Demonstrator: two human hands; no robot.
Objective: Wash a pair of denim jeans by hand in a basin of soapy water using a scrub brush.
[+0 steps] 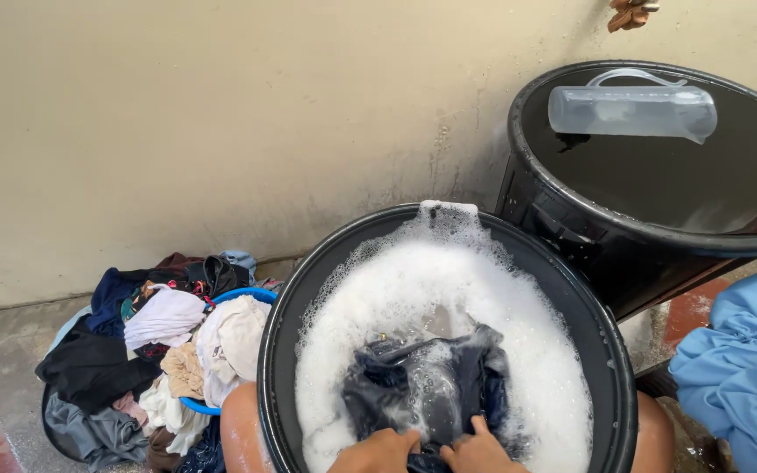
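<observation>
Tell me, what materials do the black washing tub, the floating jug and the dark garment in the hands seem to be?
Black tub: probably plastic, smooth and slightly glossy rim. Jug: translucent plastic, frosted look. Dark garment: woven fabric, wet, creased, shiny with suds.

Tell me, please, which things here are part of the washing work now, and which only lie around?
In use: left hand, right hand, dark garment, black tub of suds.

Lying about: clothes pile, blue basin, black barrel, clear jug, blue cloth.
</observation>
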